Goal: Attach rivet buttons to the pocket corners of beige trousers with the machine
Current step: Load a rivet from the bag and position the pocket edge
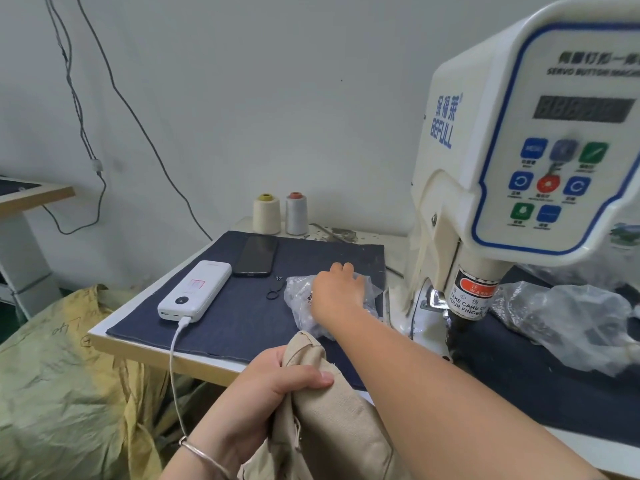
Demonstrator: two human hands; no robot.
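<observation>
Two hands busy. Left hand [277, 386] pinches beige trousers [332, 420] at folded edge; cloth soft, limp, light. Right hand [334, 292], beyond left, fingers buried in crinkly plastic bag [301, 303]; grip unclear. Machine [519, 168] right of both.

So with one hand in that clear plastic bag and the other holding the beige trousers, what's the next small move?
Probably pinching a rivet out of the crinkled clear plastic bag. The right hand rests on it, while the left hand grips the beige trousers, which are short of the white button machine.
</observation>
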